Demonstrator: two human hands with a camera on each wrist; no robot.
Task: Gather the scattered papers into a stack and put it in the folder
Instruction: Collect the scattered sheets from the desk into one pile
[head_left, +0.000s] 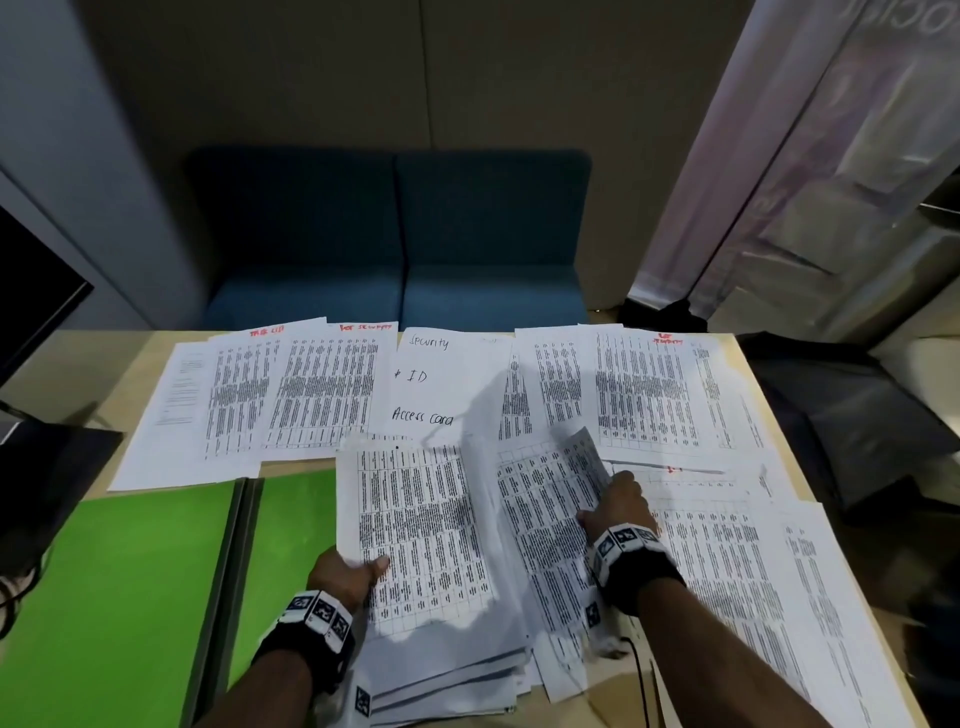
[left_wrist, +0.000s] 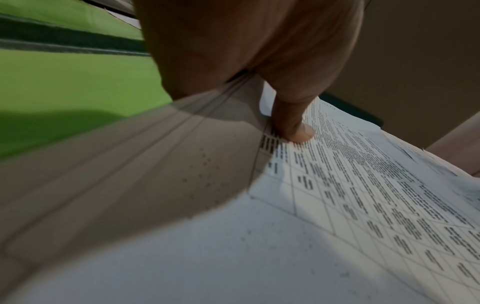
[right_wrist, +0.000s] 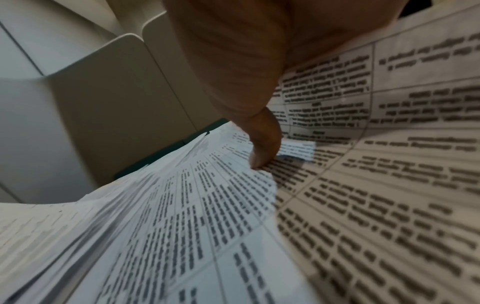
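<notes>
I note a wooden table (head_left: 748, 395), blue sofa (head_left: 395, 234) behind. My left hand (head_left: 345, 574) pinches the stack (head_left: 426, 535); my right hand (head_left: 621, 506) grasps a sheet (head_left: 545, 514). Their long axes run away from me, beside the open folder (head_left: 114, 587).

Handwritten sheet (head_left: 447, 382), beyond left hand (head_left: 345, 574): "Security", "ID", "Access card". Red headings on printed sheets (head_left: 322, 395) illegible; table print too blurred to read.

Right hand (right_wrist: 249, 67): thumb tip presses on the upper edge of the printed sheets (right_wrist: 207, 216). A curled sheet (right_wrist: 389, 185) rises right of the thumb. Beige panels (right_wrist: 116, 107) stand beyond the sheets.
</notes>
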